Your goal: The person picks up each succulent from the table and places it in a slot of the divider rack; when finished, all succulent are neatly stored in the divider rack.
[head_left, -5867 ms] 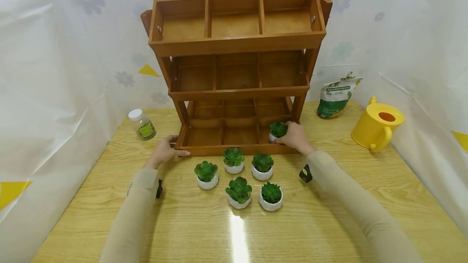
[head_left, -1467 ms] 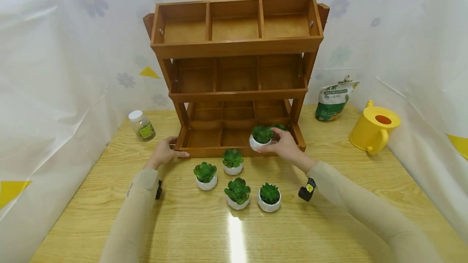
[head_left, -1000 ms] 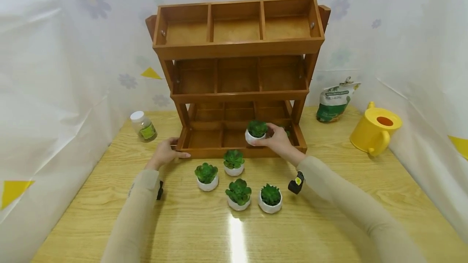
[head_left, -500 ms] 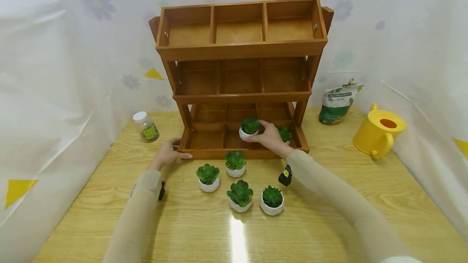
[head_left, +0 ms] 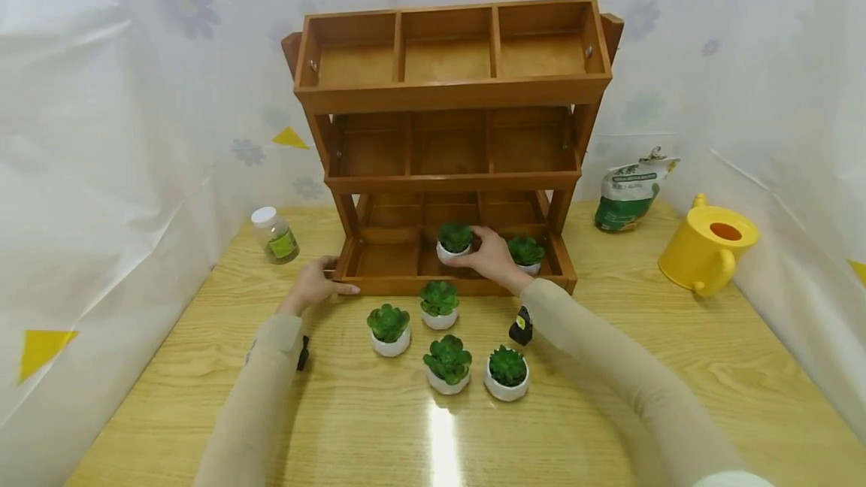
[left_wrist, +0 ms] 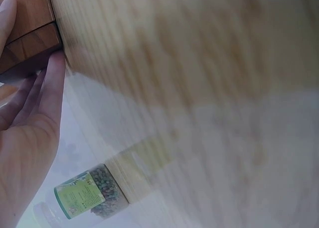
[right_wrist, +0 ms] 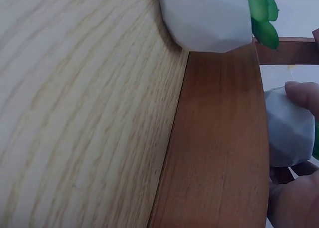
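Observation:
My right hand [head_left: 492, 258] grips a small succulent in a white faceted pot [head_left: 455, 242], thumb and fingers on the pot's sides. This pot is upright inside the middle compartment of the bottom tier of a three-tier wooden plant stand [head_left: 453, 93]. In the right wrist view the white pot [right_wrist: 290, 131] shows behind the front board, its underside partly hidden. Another potted succulent [head_left: 525, 252] sits in the bottom tier's right compartment. At the stand's lower left corner, my left hand [head_left: 315, 285] holds the edge, thumb in front and fingers along the side [left_wrist: 50, 91].
Several potted succulents stand on the wooden table before the stand, the closest one [head_left: 439, 304] right by its front board. A clear jar with white lid [head_left: 275, 236] stands left. To the right are a green and white bag [head_left: 628, 198] and a yellow watering can [head_left: 707, 246].
My right hand left one succulent in the right compartment, then carried another from the table leftward over the front board and lowered it into the middle compartment. The left hand stayed at the corner.

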A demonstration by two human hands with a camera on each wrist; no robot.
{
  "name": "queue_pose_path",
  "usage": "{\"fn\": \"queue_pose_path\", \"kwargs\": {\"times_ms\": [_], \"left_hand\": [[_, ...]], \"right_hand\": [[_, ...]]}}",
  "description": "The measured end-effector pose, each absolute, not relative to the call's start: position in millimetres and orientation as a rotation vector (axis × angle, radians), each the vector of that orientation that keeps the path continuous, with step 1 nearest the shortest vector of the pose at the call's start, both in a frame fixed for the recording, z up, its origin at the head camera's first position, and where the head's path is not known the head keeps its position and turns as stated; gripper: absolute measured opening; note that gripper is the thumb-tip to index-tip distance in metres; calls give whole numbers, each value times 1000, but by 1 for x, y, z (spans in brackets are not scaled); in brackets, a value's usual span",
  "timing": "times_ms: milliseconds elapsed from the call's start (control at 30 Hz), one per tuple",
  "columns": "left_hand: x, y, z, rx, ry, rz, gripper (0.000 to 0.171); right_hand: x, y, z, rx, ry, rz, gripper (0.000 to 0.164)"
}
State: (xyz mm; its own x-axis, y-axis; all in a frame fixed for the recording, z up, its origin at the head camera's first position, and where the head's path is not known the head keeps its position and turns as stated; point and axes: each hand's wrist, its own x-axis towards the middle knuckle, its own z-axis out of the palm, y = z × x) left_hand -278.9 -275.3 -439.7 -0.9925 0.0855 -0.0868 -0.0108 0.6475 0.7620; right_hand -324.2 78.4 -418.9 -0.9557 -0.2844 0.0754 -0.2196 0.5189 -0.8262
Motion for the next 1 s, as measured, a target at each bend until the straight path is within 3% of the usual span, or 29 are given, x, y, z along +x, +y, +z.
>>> {"fn": "queue_pose_path", "kwargs": {"times_ms": [1000], "left_hand": [[-280, -275, -441, 58, 2758, 1253, 86]], "right_hand": [[-334, 75, -428, -703, 2811, -1203, 59]]}}
